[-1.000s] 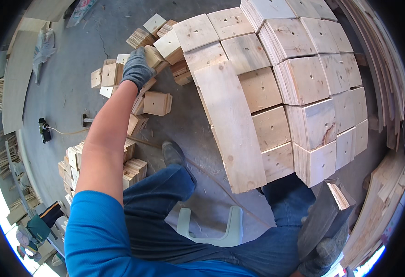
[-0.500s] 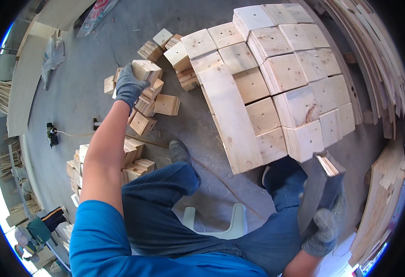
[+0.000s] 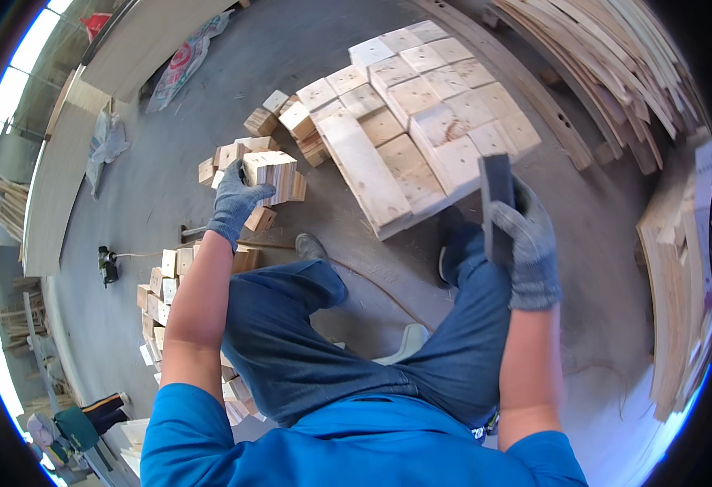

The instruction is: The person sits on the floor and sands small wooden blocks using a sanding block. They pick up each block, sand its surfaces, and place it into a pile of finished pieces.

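My left hand [image 3: 237,204], in a grey glove, is closed around a wooden block [image 3: 268,169] with layered edges. Under and behind that block, several similar wooden blocks [image 3: 207,171] lie heaped on the floor. My right hand [image 3: 526,239], also gloved, grips a flat dark-faced sanding block [image 3: 498,199], held upright beside the near right corner of a large stack. This stack of wooden blocks [image 3: 453,122] stands in rows in front of me. A pale board [image 3: 356,166] lies along its left side.
More blocks [image 3: 168,284] are piled by my left leg. A stool [image 3: 405,344] shows between my legs, and a thin hose [image 3: 372,299] crosses the floor. Long planks [image 3: 608,73] lie at the far right. A small dark tool [image 3: 107,266] sits at left; a person [image 3: 76,430] is at lower left.
My right hand has risen and moved forward with the sanding block, from beside my thigh to near the stack's corner. My left hand still holds its block, now lower in view. The view has shifted.
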Tool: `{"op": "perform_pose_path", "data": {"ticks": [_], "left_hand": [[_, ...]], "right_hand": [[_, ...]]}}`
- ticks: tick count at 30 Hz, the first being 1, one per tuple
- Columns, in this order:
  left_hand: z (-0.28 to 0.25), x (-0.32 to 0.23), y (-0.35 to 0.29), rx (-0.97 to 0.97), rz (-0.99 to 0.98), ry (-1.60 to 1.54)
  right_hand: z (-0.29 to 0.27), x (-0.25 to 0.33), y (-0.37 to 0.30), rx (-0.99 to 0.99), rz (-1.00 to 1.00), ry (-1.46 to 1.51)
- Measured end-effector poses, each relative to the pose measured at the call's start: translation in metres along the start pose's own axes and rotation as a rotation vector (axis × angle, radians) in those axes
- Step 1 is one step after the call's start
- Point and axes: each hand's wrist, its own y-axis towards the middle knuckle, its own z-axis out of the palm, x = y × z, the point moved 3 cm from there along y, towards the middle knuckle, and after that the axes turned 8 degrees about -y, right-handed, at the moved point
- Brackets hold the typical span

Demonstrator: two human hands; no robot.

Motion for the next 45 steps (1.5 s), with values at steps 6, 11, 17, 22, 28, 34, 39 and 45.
{"op": "perform_pose_path", "data": {"ticks": [6, 11, 17, 22, 28, 34, 39, 45], "left_hand": [[0.061, -0.067, -0.063, 0.141, -0.042, -0.315], [0.111, -0.090, -0.094, 0.196, 0.013, -0.399], [0.146, -0.097, -0.098, 0.198, 0.050, -0.333], [0.161, -0.099, -0.089, 0.174, 0.120, -0.281], [0.195, -0.098, -0.082, 0.198, 0.120, -0.568], [0.224, -0.062, -0.086, 0.136, 0.121, -0.619], [0.228, -0.036, -0.088, 0.188, 0.251, -0.570], [0.234, -0.042, -0.082, 0.382, -0.093, -0.895]], "right_hand": [[-0.002, -0.011, 0.001, -0.025, -0.032, 0.148], [-0.004, -0.014, -0.001, -0.016, 0.059, 0.095], [-0.011, -0.018, -0.001, -0.041, 0.056, 0.027], [-0.009, -0.018, 0.000, -0.037, 0.045, 0.020], [-0.009, -0.017, 0.005, -0.018, 0.043, -0.020], [-0.009, -0.012, 0.003, -0.015, 0.053, 0.035], [-0.005, -0.003, 0.002, 0.012, 0.063, 0.027], [-0.005, 0.000, 0.001, -0.016, 0.047, -0.065]]}}
